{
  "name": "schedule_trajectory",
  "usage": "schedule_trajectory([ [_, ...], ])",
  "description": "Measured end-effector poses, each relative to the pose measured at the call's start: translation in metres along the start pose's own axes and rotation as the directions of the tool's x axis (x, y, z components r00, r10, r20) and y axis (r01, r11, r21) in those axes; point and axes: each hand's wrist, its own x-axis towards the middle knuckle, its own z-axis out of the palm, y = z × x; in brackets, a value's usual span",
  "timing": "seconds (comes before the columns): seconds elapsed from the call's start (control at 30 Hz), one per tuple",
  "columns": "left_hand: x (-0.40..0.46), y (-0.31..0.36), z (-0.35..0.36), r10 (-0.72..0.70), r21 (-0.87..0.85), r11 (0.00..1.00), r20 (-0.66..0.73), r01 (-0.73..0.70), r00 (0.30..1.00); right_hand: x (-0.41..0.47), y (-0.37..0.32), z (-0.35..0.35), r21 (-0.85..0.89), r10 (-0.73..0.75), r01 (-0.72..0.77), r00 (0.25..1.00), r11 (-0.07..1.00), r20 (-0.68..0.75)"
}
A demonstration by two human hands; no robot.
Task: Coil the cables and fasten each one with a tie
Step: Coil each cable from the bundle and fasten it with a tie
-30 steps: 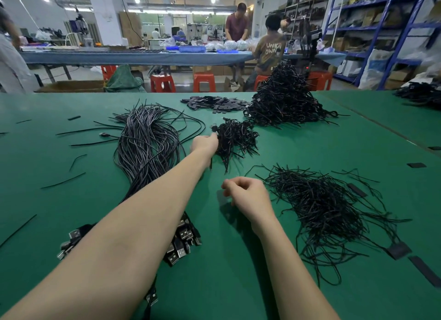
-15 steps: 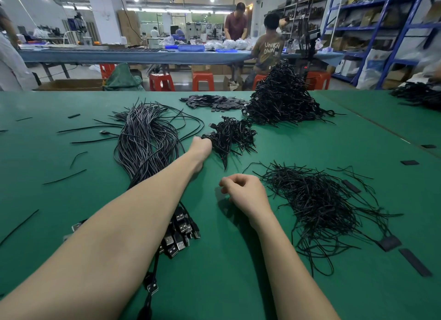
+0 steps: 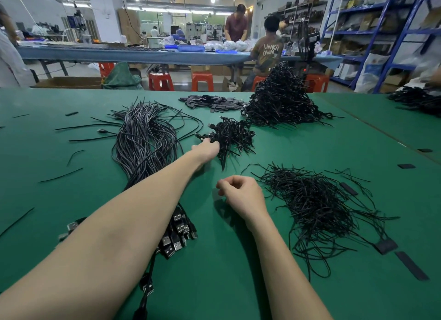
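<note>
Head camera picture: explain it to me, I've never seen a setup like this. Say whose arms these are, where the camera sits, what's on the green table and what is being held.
There is no machine here. A person wears a camera on the head, looking forward and down, so the two bare arms are their own. The left hand reaches out to a small clump of coiled cables and touches its near edge; whether it grips any cannot be told. The right hand is curled beside a loose heap of thin black ties; nothing shows in it. On the green table also lie a long bundle of uncoiled cables with plugs at the near end, and a tall pile of finished coils farther back.
</note>
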Motion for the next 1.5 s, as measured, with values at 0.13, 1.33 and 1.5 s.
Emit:
schedule_trajectory([
  [0.13, 0.006, 0.009, 0.009, -0.023, 0.121, 0.992, 0.013, 0.021, 1.0, 0.003, 0.001, 0.001, -0.024, -0.008, 0.008, 1.0, 1.0, -0.009],
  [1.33, -0.158, -0.039, -0.043, 0.467, -0.011, 0.883, 0.094, -0.469, 0.879, -0.013, -0.041, -0.049, -0.014, -0.091, 0.112, 0.87, 0.994, 0.485],
  [1.5, -0.172, -0.012, -0.028, 0.585, 0.145, 0.775, 0.205, -0.615, 0.785, -0.006, -0.032, -0.079, 0.377, -0.032, -0.116, 0.93, 0.919, 0.365],
])
